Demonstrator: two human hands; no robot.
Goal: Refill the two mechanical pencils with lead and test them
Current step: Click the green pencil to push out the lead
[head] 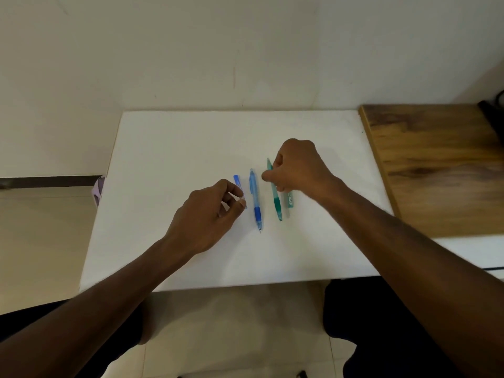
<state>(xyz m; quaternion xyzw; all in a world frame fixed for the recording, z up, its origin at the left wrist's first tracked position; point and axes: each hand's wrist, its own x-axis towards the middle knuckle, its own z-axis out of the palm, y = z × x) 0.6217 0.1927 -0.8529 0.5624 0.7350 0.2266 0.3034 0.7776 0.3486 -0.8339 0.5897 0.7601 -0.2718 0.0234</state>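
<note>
On the white board [191, 148], the left hand [207, 214] pinches the blue lead case [236, 181]. The right hand [297, 167] grips the green pencil [276, 203]. Pickup stage, I judge; next, uncap 1 pencil.

Two bare forearms reach in from the lower corners, with no sleeve, watch, band or ring visible on either. The left hand [210, 214] and the right hand [297, 167] are both ungloved, with short, unpainted fingernails where any show. Below the arms, dark, near-black cloth covers the lap on both sides: a dark trouser leg on the left [32, 320] and a dark trouser leg on the right [362, 317], plain, with no pattern or marking to be made out
</note>
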